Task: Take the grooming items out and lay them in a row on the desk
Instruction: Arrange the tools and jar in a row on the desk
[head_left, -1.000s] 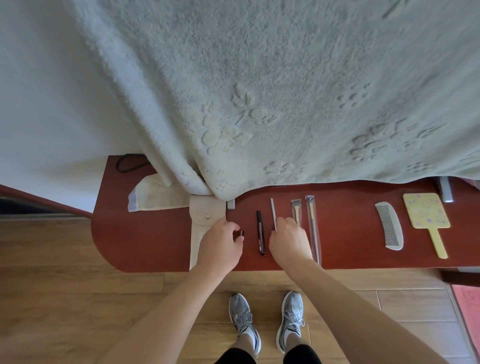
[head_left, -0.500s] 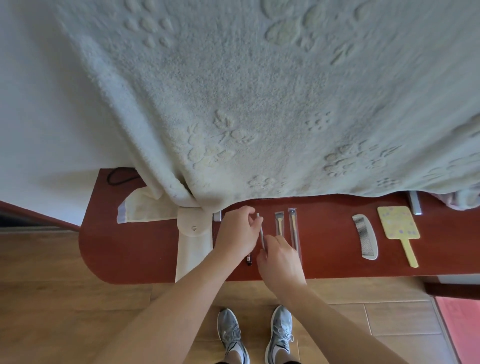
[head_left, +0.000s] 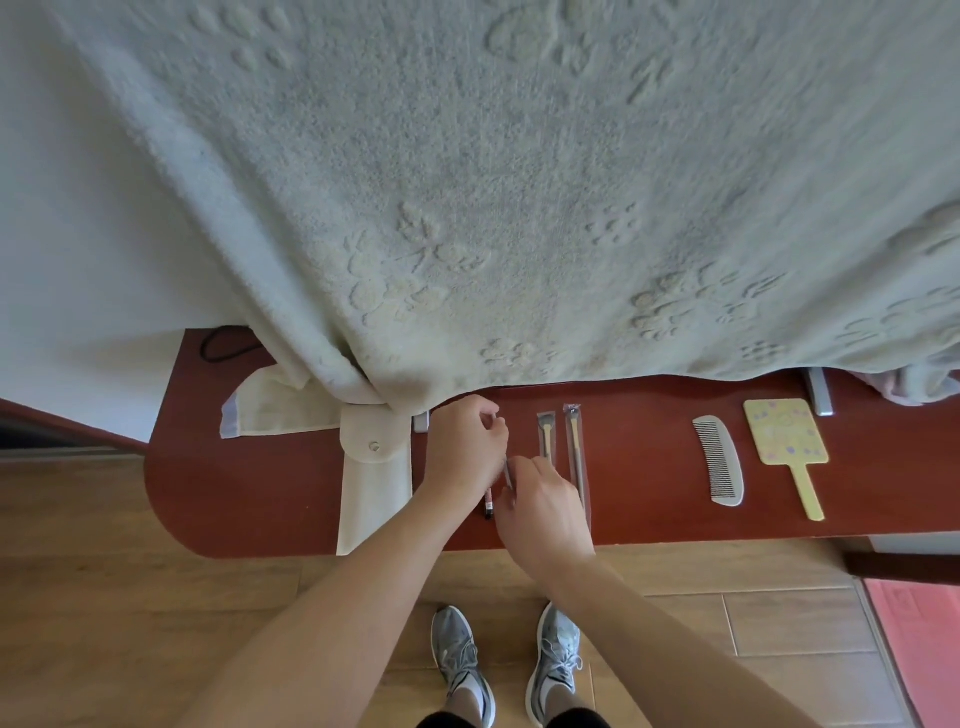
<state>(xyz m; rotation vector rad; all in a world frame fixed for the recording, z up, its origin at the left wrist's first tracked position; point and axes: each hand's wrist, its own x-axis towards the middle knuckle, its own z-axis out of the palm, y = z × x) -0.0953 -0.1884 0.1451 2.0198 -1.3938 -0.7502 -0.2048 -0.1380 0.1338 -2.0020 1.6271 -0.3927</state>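
Head view, pouch (head_left: 374, 499) (contents hidden), sleeved brushes (head_left: 546, 441)

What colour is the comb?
The curved toothed comb is silver-grey, best seen in the head view.

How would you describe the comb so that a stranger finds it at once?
Look at the red-brown desk below the hanging pale blanket. Toward its right end, the comb is the curved silver-grey piece with fine teeth, left of the yellow handled mirror.

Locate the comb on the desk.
Head view, right part of the desk: the comb lies flat between the long wrapped brush and the yellow hand mirror, touching neither.
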